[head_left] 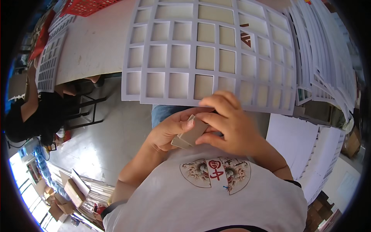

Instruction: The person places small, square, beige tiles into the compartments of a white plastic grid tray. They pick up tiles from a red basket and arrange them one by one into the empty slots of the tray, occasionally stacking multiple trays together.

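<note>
My left hand is closed round a few small flat rectangular grey-beige cards, held in front of my shirt with the thumb on top. My right hand is bent over their right side, with thumb and fingers at the card edges. Just beyond both hands lies a white grid panel with rows of rectangular openings. Cream pieces show in its middle columns, whiter backing in many others. One opening holds a piece with a red-brown print. My right fingers overlap the panel's near edge.
Stacked white grid panels stand at the right of the table. A red basket sits at the far left. Another person in black is at the left, near a dark metal stool. White sheets lie low at my right; cardboard boxes are behind left.
</note>
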`<state>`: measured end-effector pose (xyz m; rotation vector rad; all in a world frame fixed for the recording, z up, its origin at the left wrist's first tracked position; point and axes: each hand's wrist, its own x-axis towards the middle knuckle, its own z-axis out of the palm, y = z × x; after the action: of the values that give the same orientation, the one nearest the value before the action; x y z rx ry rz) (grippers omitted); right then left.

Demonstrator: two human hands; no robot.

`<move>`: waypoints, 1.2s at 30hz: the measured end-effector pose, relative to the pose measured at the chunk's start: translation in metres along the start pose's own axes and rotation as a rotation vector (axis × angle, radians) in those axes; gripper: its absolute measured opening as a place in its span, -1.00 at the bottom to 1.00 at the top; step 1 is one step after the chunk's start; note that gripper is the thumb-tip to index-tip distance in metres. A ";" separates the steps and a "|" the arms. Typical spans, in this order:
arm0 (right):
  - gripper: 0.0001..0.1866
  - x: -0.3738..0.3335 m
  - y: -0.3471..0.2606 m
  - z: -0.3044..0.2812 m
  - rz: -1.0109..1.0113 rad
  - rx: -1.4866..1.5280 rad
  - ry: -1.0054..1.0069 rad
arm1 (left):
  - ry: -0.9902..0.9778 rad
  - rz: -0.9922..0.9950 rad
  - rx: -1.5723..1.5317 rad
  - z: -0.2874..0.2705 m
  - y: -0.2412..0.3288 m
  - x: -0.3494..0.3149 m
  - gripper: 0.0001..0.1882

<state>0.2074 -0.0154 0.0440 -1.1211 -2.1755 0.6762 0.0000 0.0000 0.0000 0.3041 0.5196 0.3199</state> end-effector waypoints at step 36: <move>-0.81 -0.019 0.016 -0.045 0.452 0.711 -0.035 | -0.089 0.044 0.268 0.041 -0.005 0.014 -0.31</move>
<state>0.2569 -0.0157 0.0592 -1.1868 -1.4823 1.5217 0.0346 -0.0078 0.0262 0.5882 0.4686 0.2782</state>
